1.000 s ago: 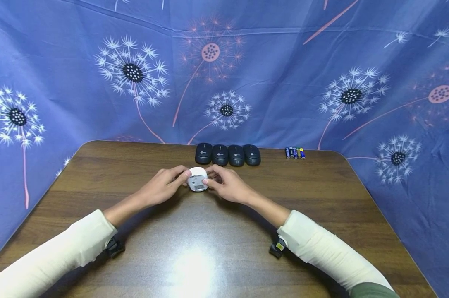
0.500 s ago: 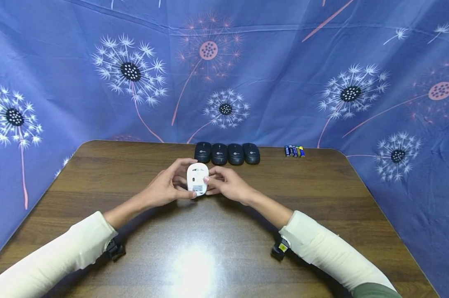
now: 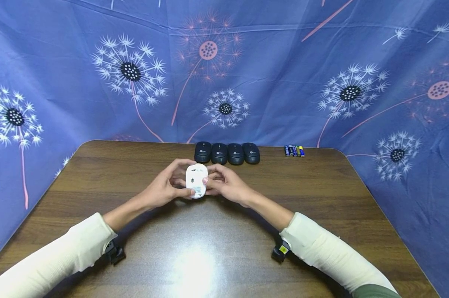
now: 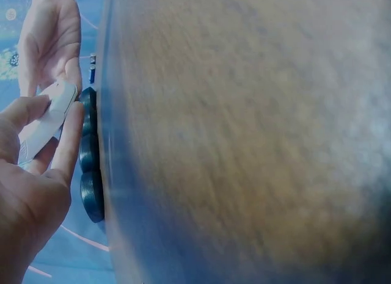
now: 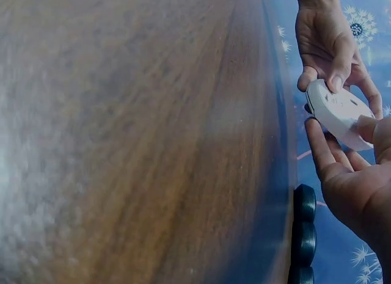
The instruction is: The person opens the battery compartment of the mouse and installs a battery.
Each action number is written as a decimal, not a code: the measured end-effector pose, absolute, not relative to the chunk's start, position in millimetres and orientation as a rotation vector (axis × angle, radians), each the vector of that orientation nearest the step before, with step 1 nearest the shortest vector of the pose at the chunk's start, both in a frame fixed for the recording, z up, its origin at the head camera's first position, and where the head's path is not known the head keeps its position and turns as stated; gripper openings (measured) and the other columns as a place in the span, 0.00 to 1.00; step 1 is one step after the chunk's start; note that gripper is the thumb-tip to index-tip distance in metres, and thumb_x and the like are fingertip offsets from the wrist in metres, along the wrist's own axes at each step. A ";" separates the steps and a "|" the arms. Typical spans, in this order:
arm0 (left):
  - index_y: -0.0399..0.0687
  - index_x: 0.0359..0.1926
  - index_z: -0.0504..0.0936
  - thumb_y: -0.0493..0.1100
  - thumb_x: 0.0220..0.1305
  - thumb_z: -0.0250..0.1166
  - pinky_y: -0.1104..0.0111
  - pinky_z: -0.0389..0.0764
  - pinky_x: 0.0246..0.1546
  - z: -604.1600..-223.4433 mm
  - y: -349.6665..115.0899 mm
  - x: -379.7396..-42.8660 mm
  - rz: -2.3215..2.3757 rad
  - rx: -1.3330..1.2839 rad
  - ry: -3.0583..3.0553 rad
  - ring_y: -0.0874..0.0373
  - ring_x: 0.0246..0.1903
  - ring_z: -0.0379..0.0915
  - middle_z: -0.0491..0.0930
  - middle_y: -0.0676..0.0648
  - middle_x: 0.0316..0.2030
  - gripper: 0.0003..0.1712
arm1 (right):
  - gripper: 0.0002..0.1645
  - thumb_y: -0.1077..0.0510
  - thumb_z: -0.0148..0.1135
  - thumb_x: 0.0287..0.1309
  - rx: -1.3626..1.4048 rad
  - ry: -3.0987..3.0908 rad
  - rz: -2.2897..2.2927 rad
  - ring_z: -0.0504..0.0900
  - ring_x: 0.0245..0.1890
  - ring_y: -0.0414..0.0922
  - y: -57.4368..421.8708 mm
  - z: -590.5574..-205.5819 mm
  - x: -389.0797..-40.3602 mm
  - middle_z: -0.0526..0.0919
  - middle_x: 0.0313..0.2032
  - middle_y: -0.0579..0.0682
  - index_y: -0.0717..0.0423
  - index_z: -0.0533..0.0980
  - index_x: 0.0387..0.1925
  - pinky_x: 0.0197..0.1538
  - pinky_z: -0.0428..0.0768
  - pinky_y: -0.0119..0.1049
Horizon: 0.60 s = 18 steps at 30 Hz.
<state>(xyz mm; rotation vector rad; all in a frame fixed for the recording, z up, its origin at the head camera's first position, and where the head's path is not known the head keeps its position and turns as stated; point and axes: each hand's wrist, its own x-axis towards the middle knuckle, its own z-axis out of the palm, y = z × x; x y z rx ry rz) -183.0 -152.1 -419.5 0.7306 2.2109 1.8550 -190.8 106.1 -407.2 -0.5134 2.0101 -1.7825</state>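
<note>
Blue dandelion-print cloth [image 3: 284, 82] hangs behind your brown wood-grain table [image 3: 321, 198]. You hold a white computer mouse [image 3: 197, 176] above the tabletop between your hands, its underside turned toward your head camera, showing a small dark sensor opening. Your left hand [image 3: 162, 187] has its fingers partly curled round the left edge, thumb pressed at the near end. Your right hand [image 3: 230, 187] pinches the right edge, thumb on the underside and fingers bent behind. Just beyond, four black computer mice [image 3: 219, 154] stand side by side near the far table edge; to their right, well apart, lies a row of batteries [image 3: 294, 151].
</note>
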 end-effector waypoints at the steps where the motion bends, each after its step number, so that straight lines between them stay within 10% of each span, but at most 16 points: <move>1: 0.41 0.78 0.69 0.21 0.59 0.79 0.65 0.98 0.44 -419.6 -152.4 -182.7 1.857 0.721 2.214 0.57 0.41 0.90 0.84 0.29 0.54 0.49 | 0.28 0.68 0.63 0.81 -0.533 2.010 -1.800 0.91 0.51 0.45 106.4 -406.9 -190.9 0.84 0.62 0.70 0.68 0.69 0.75 0.64 0.95 0.56; 18: 0.40 0.78 0.69 0.23 0.74 0.68 0.43 0.99 0.41 -419.7 -150.6 -182.0 1.974 0.557 1.978 0.47 0.42 0.91 0.81 0.31 0.54 0.36 | 0.41 0.72 0.69 0.74 -0.809 2.087 -1.728 0.94 0.42 0.43 105.1 -412.4 -197.0 0.84 0.63 0.73 0.60 0.66 0.82 0.52 0.99 0.58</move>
